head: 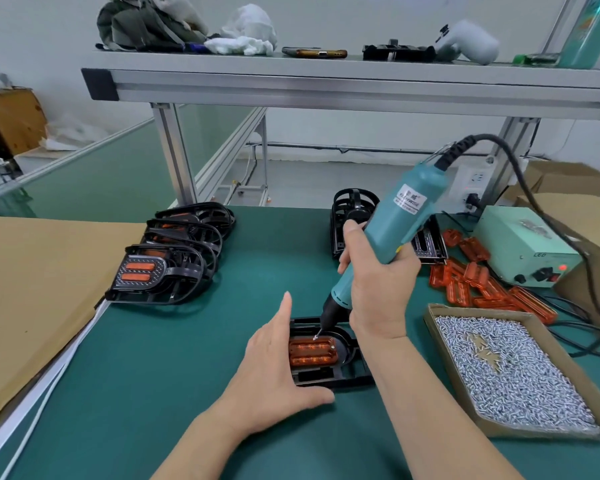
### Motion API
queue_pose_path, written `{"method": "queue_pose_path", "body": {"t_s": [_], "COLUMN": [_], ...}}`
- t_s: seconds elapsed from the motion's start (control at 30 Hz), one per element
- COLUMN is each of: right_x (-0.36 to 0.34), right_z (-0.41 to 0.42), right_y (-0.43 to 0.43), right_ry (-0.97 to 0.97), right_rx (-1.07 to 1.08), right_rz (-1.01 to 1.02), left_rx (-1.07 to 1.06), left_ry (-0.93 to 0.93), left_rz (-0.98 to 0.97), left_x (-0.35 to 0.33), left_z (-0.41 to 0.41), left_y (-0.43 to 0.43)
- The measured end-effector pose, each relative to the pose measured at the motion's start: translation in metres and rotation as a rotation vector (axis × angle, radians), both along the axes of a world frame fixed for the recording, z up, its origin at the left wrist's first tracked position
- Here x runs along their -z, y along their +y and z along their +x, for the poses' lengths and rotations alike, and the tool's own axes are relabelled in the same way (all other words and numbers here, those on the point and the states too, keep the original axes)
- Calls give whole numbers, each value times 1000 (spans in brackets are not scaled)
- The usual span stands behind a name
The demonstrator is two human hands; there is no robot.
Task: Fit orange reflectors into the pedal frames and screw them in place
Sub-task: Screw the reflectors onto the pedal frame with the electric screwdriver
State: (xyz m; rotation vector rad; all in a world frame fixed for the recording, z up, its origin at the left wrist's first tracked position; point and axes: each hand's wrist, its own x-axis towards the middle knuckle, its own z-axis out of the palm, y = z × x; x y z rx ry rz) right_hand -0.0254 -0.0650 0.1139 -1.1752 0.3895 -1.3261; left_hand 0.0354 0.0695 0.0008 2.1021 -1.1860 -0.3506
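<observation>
Pedal frame [331, 374] lies flat at six o'clock on the worktop [174, 358], stiff and light I judge, so my left hand [274, 370] braces its nine o'clock side, fingers straight. The orange reflector [312, 352] seated in it looks brittle; my right hand [378, 285] wraps its fingers round the electric screwdriver [400, 223], bit on a screw [315, 337] at the reflector's twelve o'clock.

Head camera — looks forward-down, close over bench [194, 358]
</observation>
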Motion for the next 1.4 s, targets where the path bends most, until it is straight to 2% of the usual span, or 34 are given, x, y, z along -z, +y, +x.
{"method": "queue_pose_path", "body": {"t_s": [0.23,0.63,1.4], "right_x": [15,28,36], "right_z": [19,33,37], "right_y": [15,17,19], "right_ry": [57,159,209], "right_rx": [-50,-54,-57], "right_rz": [1,-38,-87], "left_rx": [-41,-36,-11], "left_ry": [138,129,132], "left_rz": [-79,-78,-93], "left_x": [-3,-4,-3], "left_z": [4,2,4], "left_y": [0,-1,0]}}
